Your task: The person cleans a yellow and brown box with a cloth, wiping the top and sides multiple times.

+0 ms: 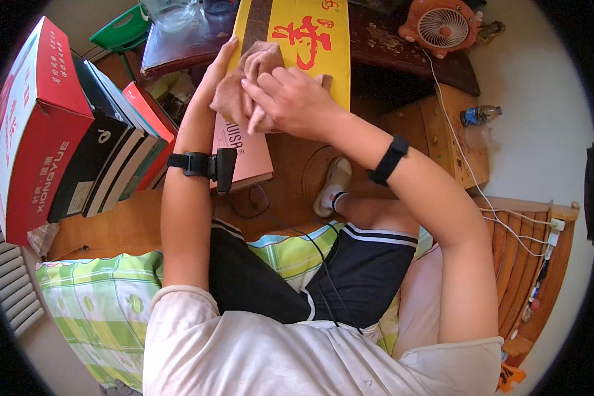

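Though partly under cloth (pixel 230 96), yellow box (pixel 310 39)

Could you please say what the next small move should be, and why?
Perhaps slide the right hand and its brown cloth rightward over the yellow box: the cloth bunches near the box's left edge, beside the left hand, while the far right part shows uncovered.

You see red characters on the yellow rectangular box (pixel 338 59), upper centre; white lettering on the red cardboard box (pixel 56 135), left; dark letters on the pink rectangular box (pixel 252 162), centre.
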Action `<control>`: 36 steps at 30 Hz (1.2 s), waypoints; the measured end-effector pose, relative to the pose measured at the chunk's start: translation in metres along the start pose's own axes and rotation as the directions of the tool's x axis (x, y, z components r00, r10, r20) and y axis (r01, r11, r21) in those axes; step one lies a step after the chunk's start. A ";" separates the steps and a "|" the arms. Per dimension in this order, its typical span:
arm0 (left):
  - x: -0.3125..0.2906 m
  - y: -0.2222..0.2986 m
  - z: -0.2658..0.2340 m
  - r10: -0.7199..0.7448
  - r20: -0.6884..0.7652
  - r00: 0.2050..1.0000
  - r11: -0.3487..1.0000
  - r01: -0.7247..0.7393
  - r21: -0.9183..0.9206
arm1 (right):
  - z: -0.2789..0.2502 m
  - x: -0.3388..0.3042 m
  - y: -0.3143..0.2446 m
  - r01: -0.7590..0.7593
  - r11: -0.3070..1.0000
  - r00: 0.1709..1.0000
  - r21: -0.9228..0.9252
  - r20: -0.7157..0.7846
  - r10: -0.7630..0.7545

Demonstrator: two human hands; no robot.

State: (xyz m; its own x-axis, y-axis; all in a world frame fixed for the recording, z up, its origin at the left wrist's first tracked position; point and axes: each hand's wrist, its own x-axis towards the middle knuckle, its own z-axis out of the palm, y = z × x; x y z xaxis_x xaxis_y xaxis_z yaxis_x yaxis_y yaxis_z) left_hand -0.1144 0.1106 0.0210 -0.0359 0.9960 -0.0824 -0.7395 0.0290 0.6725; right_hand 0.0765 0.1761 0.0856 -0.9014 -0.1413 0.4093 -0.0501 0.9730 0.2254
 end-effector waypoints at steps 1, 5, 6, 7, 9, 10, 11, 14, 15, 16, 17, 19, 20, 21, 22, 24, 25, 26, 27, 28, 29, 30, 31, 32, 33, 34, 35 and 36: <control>0.002 -0.001 -0.002 0.001 -0.001 1.000 1.000 -0.001 0.001 | -0.001 -0.006 0.000 0.021 1.000 1.000 0.021 -0.010 -0.021; 0.009 0.000 -0.001 0.099 -0.281 0.955 0.984 -0.051 0.172 | -0.019 -0.041 0.014 0.041 0.998 0.999 0.048 0.021 -0.042; 0.011 -0.001 -0.004 0.103 -0.313 0.944 0.978 -0.039 0.206 | -0.024 -0.049 0.020 0.020 0.999 0.999 0.044 0.047 -0.023; 0.012 -0.001 -0.007 0.109 -0.345 0.932 0.970 -0.025 0.240 | -0.028 -0.056 0.024 0.023 0.999 0.999 0.042 0.043 -0.025; 0.015 -0.004 -0.005 0.097 -0.383 0.918 0.963 0.011 0.269 | -0.038 -0.070 0.030 -0.014 0.999 0.994 0.030 0.105 0.010; 0.015 -0.007 -0.004 0.092 -0.393 0.915 0.970 0.007 0.244 | -0.039 -0.073 0.031 -0.026 0.999 0.994 0.033 0.110 0.023; 0.015 -0.007 -0.003 0.091 -0.407 0.909 0.975 0.002 0.222 | -0.037 -0.073 0.030 -0.027 0.999 0.994 0.031 0.104 0.024; 0.017 -0.014 -0.021 0.077 -0.365 0.928 0.981 -0.005 0.195 | -0.018 -0.065 0.020 -0.058 0.998 0.997 0.039 0.048 0.056; 0.018 -0.015 -0.026 0.082 -0.366 0.927 0.979 -0.006 0.204 | -0.011 -0.057 0.019 -0.080 0.996 0.996 0.050 0.035 0.078; 0.019 -0.016 -0.030 0.090 -0.329 0.940 0.977 -0.018 0.214 | -0.002 -0.047 0.019 -0.101 0.993 0.995 0.063 0.023 0.100; 0.017 -0.019 -0.032 0.091 -0.297 0.951 0.976 -0.025 0.218 | 0.005 -0.036 0.020 -0.101 0.992 0.995 0.070 0.019 0.100; 0.017 -0.023 -0.014 0.040 -0.184 0.982 0.989 -0.012 0.151 | 0.014 -0.016 0.036 -0.143 0.990 0.990 0.016 -0.013 0.143; 0.013 -0.021 -0.007 0.038 -0.215 0.976 0.990 -0.008 0.139 | 0.023 -0.004 0.041 -0.146 0.989 0.989 0.019 -0.021 0.146; 0.014 -0.022 -0.003 0.036 -0.237 0.971 0.992 -0.005 0.127 | 0.031 0.007 0.051 -0.150 0.988 0.987 -0.025 -0.056 0.148; 0.017 -0.028 -0.004 0.192 -0.214 0.958 0.979 -0.170 0.116 | 0.037 0.014 0.061 -0.155 0.986 0.985 -0.068 -0.090 0.149; 0.012 -0.025 -0.020 0.232 -0.221 0.947 0.963 -0.191 0.191 | 0.046 0.035 0.074 -0.179 0.978 0.982 -0.103 -0.081 0.171; 0.011 -0.024 -0.027 0.265 -0.217 0.940 0.945 -0.207 0.254 | 0.048 0.043 0.082 -0.206 0.967 0.978 -0.147 -0.061 0.199; 0.015 -0.027 -0.021 0.265 -0.277 0.923 0.948 -0.198 0.247 | 0.054 0.042 0.099 -0.255 0.952 0.966 -0.171 -0.016 0.256; 0.015 -0.027 -0.018 0.265 -0.277 0.924 0.948 -0.197 0.251 | 0.057 0.043 0.111 -0.258 0.951 0.966 -0.170 -0.019 0.258; 0.015 -0.027 -0.014 0.290 -0.272 0.918 0.934 -0.209 0.289 | 0.058 0.041 0.124 -0.280 0.937 0.960 -0.208 -0.045 0.276; 0.013 -0.025 -0.011 0.315 -0.269 0.910 0.918 -0.221 0.330 | 0.059 0.040 0.135 -0.302 0.922 0.953 -0.241 -0.075 0.293; 0.011 -0.025 -0.010 0.309 -0.223 0.925 0.925 -0.237 0.296 | 0.060 0.036 0.146 -0.338 0.896 0.936 -0.286 0.000 0.353; 0.010 -0.022 -0.008 0.306 -0.221 0.926 0.925 -0.235 0.299 | 0.062 0.033 0.155 -0.343 0.895 0.934 -0.285 -0.003 0.357; 0.008 -0.021 -0.009 0.291 -0.229 0.929 0.932 -0.221 0.288 | 0.063 0.034 0.160 -0.420 0.857 0.903 -0.298 -0.043 0.427; 0.006 -0.019 -0.009 0.275 -0.236 0.932 0.939 -0.207 0.275 | 0.064 0.032 0.164 -0.494 0.813 0.865 -0.307 -0.082 0.495; 0.005 -0.018 -0.009 0.274 -0.238 0.932 0.938 -0.205 0.278 | 0.059 0.028 0.175 -0.457 0.828 0.886 -0.326 -0.083 0.456; 0.006 -0.019 -0.008 0.277 -0.276 0.920 0.933 -0.189 0.307 | 0.062 0.022 0.182 -0.460 0.824 0.884 -0.330 -0.084 0.460; 0.008 -0.019 -0.006 0.280 -0.312 0.908 0.927 -0.171 0.334 | 0.065 0.017 0.188 -0.594 0.770 0.800 -0.231 -0.075 0.595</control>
State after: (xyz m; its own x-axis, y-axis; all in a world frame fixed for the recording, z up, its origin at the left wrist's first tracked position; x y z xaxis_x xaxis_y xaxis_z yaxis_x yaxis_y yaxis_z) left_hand -0.1051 0.1172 0.0033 -0.4491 0.8860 -0.1157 -0.4545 -0.1150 0.8833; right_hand 0.0237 0.3685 0.0773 -0.7190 0.4520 0.5280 0.5964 0.7913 0.1348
